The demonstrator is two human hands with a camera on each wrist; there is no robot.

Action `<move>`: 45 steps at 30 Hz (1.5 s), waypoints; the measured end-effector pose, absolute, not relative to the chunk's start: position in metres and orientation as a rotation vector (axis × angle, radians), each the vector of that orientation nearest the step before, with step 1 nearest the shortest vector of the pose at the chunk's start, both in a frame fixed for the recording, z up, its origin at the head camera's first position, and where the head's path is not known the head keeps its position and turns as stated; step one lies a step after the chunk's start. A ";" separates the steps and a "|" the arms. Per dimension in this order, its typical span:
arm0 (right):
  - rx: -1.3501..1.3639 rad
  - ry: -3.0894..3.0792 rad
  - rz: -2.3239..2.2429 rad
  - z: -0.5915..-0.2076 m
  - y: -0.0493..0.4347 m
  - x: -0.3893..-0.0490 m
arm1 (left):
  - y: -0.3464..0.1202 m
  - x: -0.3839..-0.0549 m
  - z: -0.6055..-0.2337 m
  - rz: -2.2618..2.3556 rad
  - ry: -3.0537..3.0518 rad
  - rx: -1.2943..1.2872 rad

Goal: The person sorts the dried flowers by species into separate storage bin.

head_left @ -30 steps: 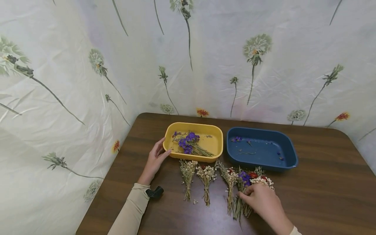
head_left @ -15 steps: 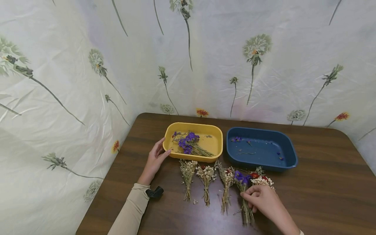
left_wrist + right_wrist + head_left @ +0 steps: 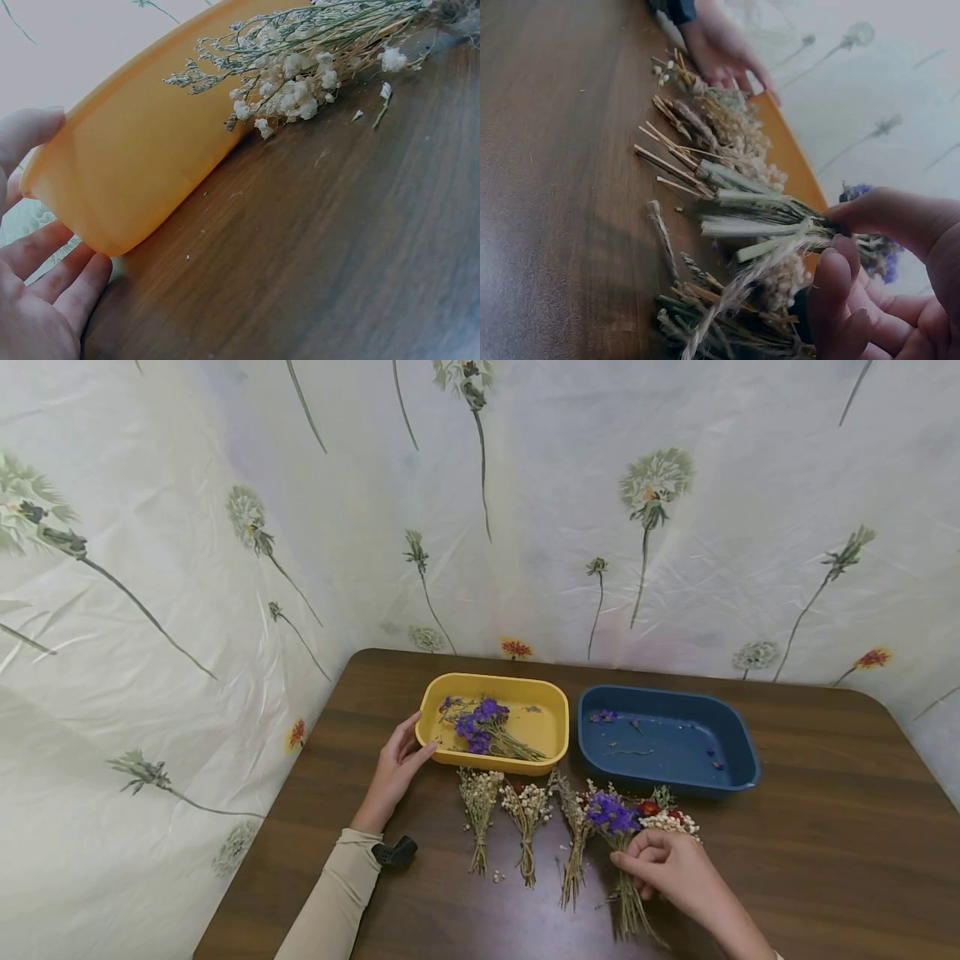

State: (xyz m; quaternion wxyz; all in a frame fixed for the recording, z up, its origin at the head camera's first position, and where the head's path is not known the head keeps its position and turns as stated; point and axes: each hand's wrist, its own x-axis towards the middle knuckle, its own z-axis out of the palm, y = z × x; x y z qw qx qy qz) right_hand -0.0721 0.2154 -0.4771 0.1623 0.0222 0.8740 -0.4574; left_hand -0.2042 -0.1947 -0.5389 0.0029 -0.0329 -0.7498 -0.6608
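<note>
My right hand pinches a small bunch of dried purple flowers by its stems between thumb and fingertips. In the right wrist view its cut green stems point away from the hand, with a twine end hanging off the tie. My left hand rests at the left front corner of a yellow tray, thumb at the rim and fairly straight fingers against the outer wall. Inside that tray lie more purple flowers. A bunch with red and white flowers is partly hidden behind my right hand.
In front of the yellow tray lie three tied bunches: a left bunch, a middle bunch and a right bunch. A blue tray with loose bits stands to the right. Small crumbs dot the wooden table.
My right hand has picked up the purple bunch from among the others; its flower heads have swung left and up toward me. The bunch beside it has shifted slightly left. My left hand stays put.
</note>
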 end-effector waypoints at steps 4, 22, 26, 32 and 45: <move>-0.019 2.540 -1.337 -0.475 0.213 -0.072 | -0.195 -0.204 -0.539 -2.076 -2.345 -0.109; -0.201 2.602 -1.313 -0.462 0.208 -0.087 | -0.194 -0.203 -0.539 -2.079 -2.344 -0.113; -0.185 2.626 -1.275 -0.457 0.207 -0.095 | -0.194 -0.203 -0.539 -2.083 -2.335 -0.119; -0.221 2.643 -1.247 -0.447 0.205 -0.112 | -0.194 -0.203 -0.539 -2.079 -2.334 -0.116; -0.379 2.674 -1.151 -0.431 0.196 -0.145 | -0.195 -0.205 -0.538 -2.102 -2.340 -0.106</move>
